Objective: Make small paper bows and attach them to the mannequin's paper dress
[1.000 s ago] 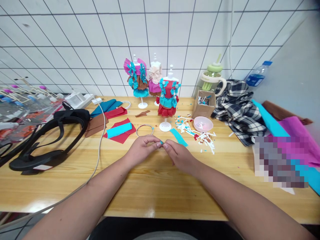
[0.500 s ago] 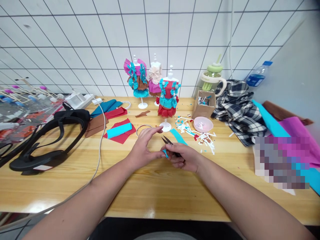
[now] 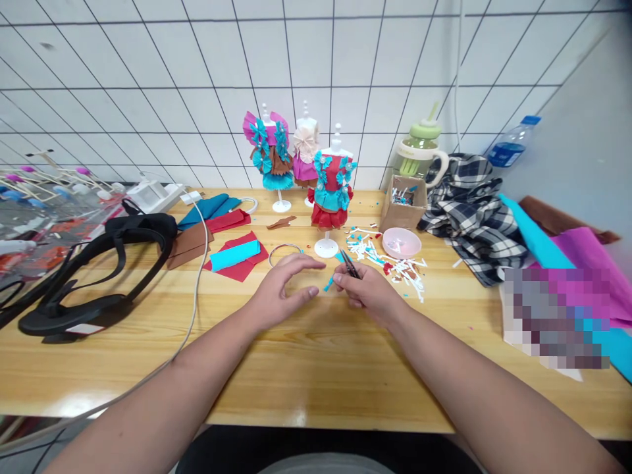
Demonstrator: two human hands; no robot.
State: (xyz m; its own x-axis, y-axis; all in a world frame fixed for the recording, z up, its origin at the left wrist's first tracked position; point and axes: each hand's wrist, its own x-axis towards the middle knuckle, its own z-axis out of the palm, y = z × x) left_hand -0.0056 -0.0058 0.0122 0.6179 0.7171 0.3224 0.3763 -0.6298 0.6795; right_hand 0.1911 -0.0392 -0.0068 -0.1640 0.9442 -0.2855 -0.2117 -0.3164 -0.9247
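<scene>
My right hand (image 3: pixel 368 291) is closed around small dark scissors (image 3: pixel 349 265), their points angled up and away from me. A little twisted scrap of turquoise crepe paper (image 3: pixel 329 284) sticks out from the thumb and fingers of the same hand. Facing it, my left hand (image 3: pixel 281 289) is open above the table, thumb and fingers curved apart with nothing between them. Behind both hands stands a mini dress form (image 3: pixel 333 178) in a red and turquoise crepe-paper dress. Most of a turquoise paper strip (image 3: pixel 338 257) is hidden behind the scissors and right hand.
Two more dressed forms stand behind. Paper scraps (image 3: pixel 368 249) lie around a pink bowl (image 3: pixel 401 243), near a cardboard box (image 3: pixel 403 204) and a green-lidded jug (image 3: pixel 417 151). Folded crepe paper (image 3: pixel 236 257), a white cable (image 3: pixel 197 283) and a black headset (image 3: pixel 143 283) are left.
The left hand has drawn back from the turquoise scrap, leaving a gap. My right hand has tilted the scissors more upright and moved slightly up, keeping the scrap.
</scene>
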